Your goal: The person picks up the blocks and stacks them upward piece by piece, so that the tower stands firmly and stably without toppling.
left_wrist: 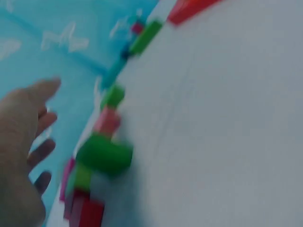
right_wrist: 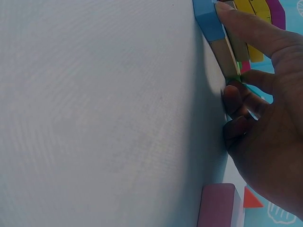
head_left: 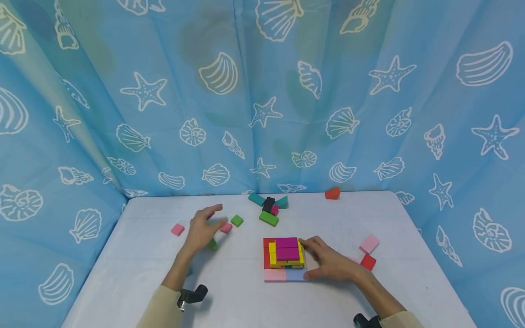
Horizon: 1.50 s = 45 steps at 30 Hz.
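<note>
A layered stack of wooden blocks (head_left: 286, 249) stands on the white table, magenta on top, yellow beneath, with red, pink and blue pieces at the bottom. My right hand (head_left: 330, 262) holds the stack's right side, thumb at the blue block (right_wrist: 208, 19) in front and index finger near the back corner. Over the loose blocks on the left hovers my left hand (head_left: 201, 230), fingers loosely bent and apart, apparently holding nothing. Below it lies a green block (left_wrist: 104, 153), blurred in the left wrist view; a pink block (head_left: 226, 228) is close to its thumb.
Toward the back lie teal, black and green blocks (head_left: 269, 218), plus an orange-red block (head_left: 332, 193). Right of the right hand are a pink block (head_left: 369, 243) and a red block (head_left: 368, 262). A blue shell-patterned curtain (head_left: 246, 136) hangs behind the table (head_left: 238, 291).
</note>
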Motion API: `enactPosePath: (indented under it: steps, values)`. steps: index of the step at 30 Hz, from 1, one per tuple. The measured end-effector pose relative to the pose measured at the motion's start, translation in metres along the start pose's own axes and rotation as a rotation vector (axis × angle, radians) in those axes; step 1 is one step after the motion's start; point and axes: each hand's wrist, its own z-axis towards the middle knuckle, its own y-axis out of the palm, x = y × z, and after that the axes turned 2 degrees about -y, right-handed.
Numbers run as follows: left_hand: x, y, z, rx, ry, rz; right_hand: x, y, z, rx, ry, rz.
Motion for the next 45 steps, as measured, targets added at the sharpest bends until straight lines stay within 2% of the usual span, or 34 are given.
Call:
enactPosePath:
  steps: [2, 5, 8, 11, 14, 20, 22, 24, 29, 32, 37, 40, 45]
  values:
    - [-0.011, -0.007, 0.004, 0.052, -0.097, 0.096, 0.000, 0.000, 0.000, 0.000, -0.001, 0.000]
    - [-0.024, -0.012, 0.007, 0.080, -0.233, 0.206, 0.000, 0.000, -0.001, -0.001, 0.002, 0.001]
    - [-0.030, -0.011, 0.009, 0.091, -0.319, 0.281, 0.000, 0.000, 0.000, -0.006, -0.001, -0.004]
    - [-0.030, -0.007, 0.012, 0.104, -0.356, 0.343, -0.001, 0.001, 0.000, -0.003, 0.005, -0.010]
    - [-0.026, -0.003, 0.014, 0.116, -0.376, 0.366, -0.001, 0.001, 0.001, 0.002, 0.013, -0.019]
    - [-0.022, -0.001, 0.014, 0.145, -0.393, 0.325, -0.003, 0.001, 0.002, 0.003, 0.012, -0.017]
    - [-0.022, 0.000, 0.012, 0.161, -0.382, 0.304, -0.004, 0.001, 0.001, 0.002, 0.012, -0.015]
    - [-0.021, 0.001, 0.011, 0.186, -0.344, 0.293, -0.004, 0.001, 0.001, 0.002, 0.014, -0.012]
    - [-0.008, 0.005, 0.009, 0.247, -0.183, 0.274, -0.004, 0.000, 0.000, 0.005, 0.015, -0.012]
    - [0.007, 0.010, 0.009, 0.243, -0.091, 0.230, -0.004, 0.000, -0.001, 0.004, 0.012, -0.008]
    - [0.043, 0.028, 0.002, 0.146, -0.007, 0.152, -0.004, 0.000, -0.001, 0.003, 0.009, 0.001]
    - [0.066, 0.043, -0.006, 0.064, 0.027, 0.132, -0.004, -0.001, -0.001, 0.001, 0.008, 0.002]
    - [0.099, 0.064, -0.021, -0.076, 0.127, 0.060, -0.004, -0.001, -0.002, 0.003, 0.000, -0.002]
